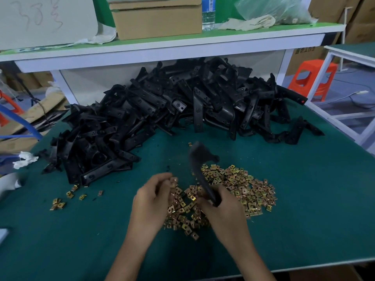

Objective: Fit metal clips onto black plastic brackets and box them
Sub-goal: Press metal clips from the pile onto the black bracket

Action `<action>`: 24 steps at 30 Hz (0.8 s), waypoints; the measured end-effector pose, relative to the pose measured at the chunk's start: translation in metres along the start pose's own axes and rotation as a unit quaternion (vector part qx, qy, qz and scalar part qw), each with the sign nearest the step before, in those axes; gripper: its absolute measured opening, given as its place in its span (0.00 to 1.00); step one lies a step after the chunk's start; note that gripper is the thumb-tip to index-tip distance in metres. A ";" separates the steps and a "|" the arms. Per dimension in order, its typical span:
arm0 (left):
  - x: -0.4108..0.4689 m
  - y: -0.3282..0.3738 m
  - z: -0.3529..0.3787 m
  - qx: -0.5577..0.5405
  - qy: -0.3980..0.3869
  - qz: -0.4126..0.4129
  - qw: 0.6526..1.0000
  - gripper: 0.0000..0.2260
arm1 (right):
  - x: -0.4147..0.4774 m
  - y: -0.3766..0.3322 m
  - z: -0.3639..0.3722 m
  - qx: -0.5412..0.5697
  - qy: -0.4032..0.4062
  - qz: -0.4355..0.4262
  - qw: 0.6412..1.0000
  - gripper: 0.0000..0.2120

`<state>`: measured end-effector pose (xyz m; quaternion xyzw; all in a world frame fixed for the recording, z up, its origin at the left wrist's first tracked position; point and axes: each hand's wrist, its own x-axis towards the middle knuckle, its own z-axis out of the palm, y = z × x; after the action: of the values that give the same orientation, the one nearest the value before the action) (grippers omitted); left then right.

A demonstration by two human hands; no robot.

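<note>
My right hand (220, 207) grips the near end of a black plastic bracket (199, 165), which stands blurred and tilted away from me above the table. My left hand (152, 196) pinches a brass-coloured metal clip (174, 181) at its fingertips, a little left of the bracket. Both hands hover over a heap of several loose metal clips (239, 189) on the green table (304, 209). A large pile of black brackets (162, 110) lies across the back of the table.
A few stray clips (67, 197) lie at the left. A shelf (182, 43) above the bracket pile carries a cardboard box (158, 19), a water bottle (208, 13) and a plastic bag. An orange stool (312, 78) stands beyond the right edge.
</note>
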<state>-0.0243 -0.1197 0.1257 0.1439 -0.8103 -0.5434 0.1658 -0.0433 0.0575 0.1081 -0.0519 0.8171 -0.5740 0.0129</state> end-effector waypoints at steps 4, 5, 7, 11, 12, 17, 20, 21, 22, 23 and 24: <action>0.015 -0.016 -0.007 -0.038 0.090 -0.031 0.995 0.11 | 0.008 0.007 -0.010 0.029 0.058 0.028 0.997 0.07; 0.017 -0.020 -0.008 -0.038 0.107 -0.033 0.993 0.10 | 0.010 0.009 -0.012 0.017 0.070 0.033 0.997 0.06; 0.020 -0.026 -0.008 0.001 0.110 -0.023 0.994 0.09 | 0.013 0.013 -0.017 -0.002 0.084 0.040 0.996 0.07; 0.027 -0.032 0.001 0.112 0.046 0.006 0.993 0.09 | 0.012 0.020 -0.020 -0.012 0.091 0.042 0.995 0.08; 0.029 -0.034 0.003 0.140 0.033 0.018 0.989 0.09 | 0.009 0.021 -0.021 -0.014 0.089 0.038 0.995 0.10; 0.050 -0.045 0.003 0.243 0.040 0.057 0.968 0.08 | -0.012 0.031 -0.023 -0.054 0.095 0.008 0.994 0.20; 0.061 -0.046 0.001 0.300 0.014 0.077 0.951 0.05 | -0.021 0.036 -0.022 -0.091 0.107 -0.015 0.990 0.18; 0.065 -0.044 0.002 0.319 -0.008 0.079 0.944 0.06 | -0.023 0.037 -0.021 -0.101 0.109 -0.025 0.989 0.18; 0.067 -0.042 0.003 0.332 -0.028 0.074 0.940 0.05 | -0.024 0.038 -0.020 -0.111 0.109 -0.033 0.987 0.19; 0.069 -0.040 0.004 0.334 -0.045 0.064 0.939 0.04 | -0.025 0.037 -0.019 -0.122 0.107 -0.040 0.986 0.20; 0.070 -0.038 0.004 0.333 -0.061 0.052 0.940 0.04 | -0.025 0.037 -0.018 -0.130 0.105 -0.048 0.985 0.22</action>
<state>-0.0878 -0.1590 0.0971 0.1149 -0.9598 -0.2410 0.0870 -0.0220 0.0891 0.0785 -0.0314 0.8782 -0.4649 -0.1078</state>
